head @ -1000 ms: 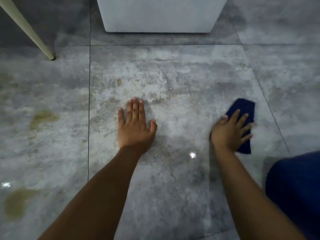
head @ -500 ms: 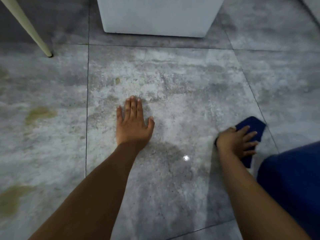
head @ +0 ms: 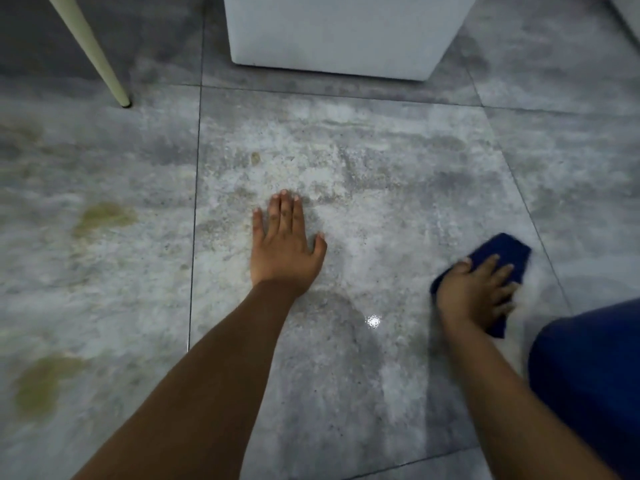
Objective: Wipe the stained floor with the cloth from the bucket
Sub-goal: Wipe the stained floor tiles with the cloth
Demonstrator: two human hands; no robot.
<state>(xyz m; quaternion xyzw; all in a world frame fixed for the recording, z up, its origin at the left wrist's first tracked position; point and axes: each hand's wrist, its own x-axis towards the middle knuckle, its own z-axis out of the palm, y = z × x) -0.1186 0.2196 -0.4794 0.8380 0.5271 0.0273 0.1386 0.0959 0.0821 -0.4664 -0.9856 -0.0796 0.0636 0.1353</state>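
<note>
step: wiping, judged | right hand [head: 474, 292] flat, fingers spread, presses blue cloth [head: 502, 251] onto floor [head: 381, 202], right-centre of frame | left hand [head: 282, 247] flat on tile, centre, holds nothing | next: probably carry cloth across to yellow-green stains [head: 104, 216], left edge, not yet wiped

cloth [head: 502, 252] half hidden under right hand [head: 474, 296], blurred; white box [head: 346, 29] cut off above

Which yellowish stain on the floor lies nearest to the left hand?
The small spot just beyond the left hand, on its tile; both larger stains lie across the joint, leftward.
</note>
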